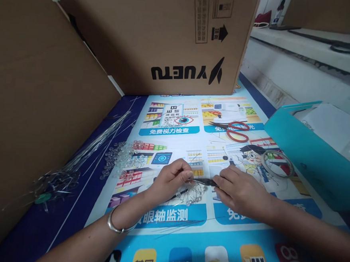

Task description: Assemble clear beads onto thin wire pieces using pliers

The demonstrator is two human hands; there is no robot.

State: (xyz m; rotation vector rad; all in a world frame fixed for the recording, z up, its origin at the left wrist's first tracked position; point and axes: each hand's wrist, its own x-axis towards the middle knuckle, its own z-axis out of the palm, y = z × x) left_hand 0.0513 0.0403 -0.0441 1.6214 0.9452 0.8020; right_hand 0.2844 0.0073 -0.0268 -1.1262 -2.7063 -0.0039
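My left hand point(174, 178) is closed in a pinch on a wired bunch of clear beads point(193, 193), which spreads out below its fingers. Wrapped in my right hand point(239, 191) is a pair of dark-jawed pliers point(205, 182); their tips point left and meet the work at my left fingertips. The handles are mostly hidden in the right palm. To the left of my hands lies a loose pile of clear beads point(122, 157). Scissors with red handles point(237, 131) rest beyond my right hand, and a roll of clear tape point(277, 163) is to their right.
Large cardboard panels point(181, 39) stand at the back and left. A bundle of thin wires point(99, 137) runs along the left, with a tangle at its near end. A teal box point(301, 163) sits at the right. The printed mat point(173, 242) covers the table.
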